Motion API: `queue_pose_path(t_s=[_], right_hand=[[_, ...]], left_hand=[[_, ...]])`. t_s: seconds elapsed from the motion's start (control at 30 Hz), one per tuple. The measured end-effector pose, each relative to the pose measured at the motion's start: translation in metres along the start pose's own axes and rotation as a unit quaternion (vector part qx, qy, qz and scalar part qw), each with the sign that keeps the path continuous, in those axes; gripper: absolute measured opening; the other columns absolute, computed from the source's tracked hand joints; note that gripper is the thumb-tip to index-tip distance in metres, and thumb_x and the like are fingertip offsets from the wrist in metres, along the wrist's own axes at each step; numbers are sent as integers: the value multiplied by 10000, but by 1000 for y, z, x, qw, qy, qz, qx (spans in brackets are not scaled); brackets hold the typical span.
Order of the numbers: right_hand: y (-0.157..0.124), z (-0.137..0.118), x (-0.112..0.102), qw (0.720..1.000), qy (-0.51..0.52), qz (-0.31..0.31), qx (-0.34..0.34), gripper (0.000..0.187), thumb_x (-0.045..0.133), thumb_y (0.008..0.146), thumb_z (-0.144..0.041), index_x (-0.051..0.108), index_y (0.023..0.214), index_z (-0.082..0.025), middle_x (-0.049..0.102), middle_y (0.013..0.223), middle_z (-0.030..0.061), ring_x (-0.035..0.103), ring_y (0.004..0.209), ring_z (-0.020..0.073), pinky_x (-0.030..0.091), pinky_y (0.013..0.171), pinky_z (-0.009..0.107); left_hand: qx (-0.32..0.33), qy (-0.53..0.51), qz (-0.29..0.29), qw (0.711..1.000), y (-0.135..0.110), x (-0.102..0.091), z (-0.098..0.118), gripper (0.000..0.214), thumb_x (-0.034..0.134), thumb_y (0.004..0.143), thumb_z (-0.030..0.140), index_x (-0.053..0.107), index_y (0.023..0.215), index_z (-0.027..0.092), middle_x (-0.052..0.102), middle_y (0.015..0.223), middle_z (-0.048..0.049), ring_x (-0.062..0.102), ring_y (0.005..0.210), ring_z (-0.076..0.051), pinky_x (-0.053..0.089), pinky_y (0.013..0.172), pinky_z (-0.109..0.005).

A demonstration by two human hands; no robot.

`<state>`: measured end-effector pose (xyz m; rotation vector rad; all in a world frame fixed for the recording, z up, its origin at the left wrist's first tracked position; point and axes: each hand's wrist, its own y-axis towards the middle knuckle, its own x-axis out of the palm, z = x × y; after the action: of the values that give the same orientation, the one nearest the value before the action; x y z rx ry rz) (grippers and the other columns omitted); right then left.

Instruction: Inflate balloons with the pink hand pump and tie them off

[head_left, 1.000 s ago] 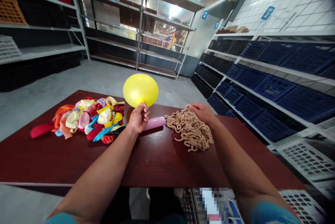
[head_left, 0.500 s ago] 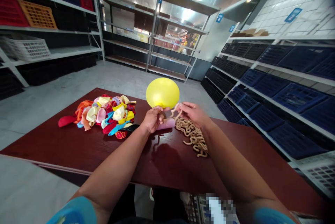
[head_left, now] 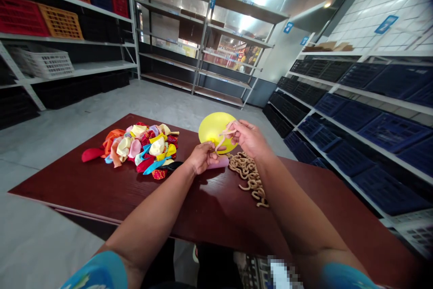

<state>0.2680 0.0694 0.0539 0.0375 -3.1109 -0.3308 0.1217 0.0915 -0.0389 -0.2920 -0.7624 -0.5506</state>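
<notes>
My left hand [head_left: 202, 157] is closed on the neck of an inflated yellow balloon [head_left: 211, 129], held just above the dark red table [head_left: 101, 185]. My right hand [head_left: 249, 138] pinches a tan rubber band [head_left: 223, 137] in front of the balloon, right beside my left hand. A heap of tan rubber bands [head_left: 249, 175] lies on the table under my right wrist. A pink tube-shaped object [head_left: 221, 162] lies on the table behind my left hand, partly hidden.
A pile of uninflated balloons in many colours [head_left: 138, 149] lies on the table's left part. Shelving with blue crates [head_left: 365, 140] runs along the right, and racks with red, orange and white crates [head_left: 43, 32] stand at the left. Grey floor lies beyond the table.
My right hand lifted a rubber band off the heap and brought it up to the balloon. The balloon came down slightly in my left hand. The camera view shifted left.
</notes>
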Motion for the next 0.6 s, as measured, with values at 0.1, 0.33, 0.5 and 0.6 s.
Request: queue_pose_path(t_s=[0.1,0.33,0.5,0.6], right_hand=[[1,2,-1,1000,13,8,-6,280,659,716,-445,602,705,-171,653,874,45,619,666,123,446,492,209],[10,5,9,999,12,17,-47,308,638,734,-473,609,707,-168,653,882,53,632,696,136,506,584,259],[29,17,38,990,-104,-63,-68,328,555,787,-512,638,875,-206,649,939,60,632,736,146,531,663,325],[31,18,51,949,-256,-94,-157,331,569,783,-490,645,972,-229,577,1154,82,614,872,165,522,716,335]], left_hand=[[-19,16,7,1000,0,1,-1,86,495,831,192,456,777,137,631,720,-79,562,480,-86,497,475,-208],[44,155,37,986,5,0,-13,200,422,877,325,417,751,169,492,562,30,367,341,-42,283,329,-159],[32,144,18,989,3,1,-15,164,455,844,280,410,732,169,421,536,51,280,346,-18,171,349,-141],[6,54,-2,999,2,-1,-9,181,490,805,238,349,705,184,353,526,69,232,350,-18,132,354,-144]])
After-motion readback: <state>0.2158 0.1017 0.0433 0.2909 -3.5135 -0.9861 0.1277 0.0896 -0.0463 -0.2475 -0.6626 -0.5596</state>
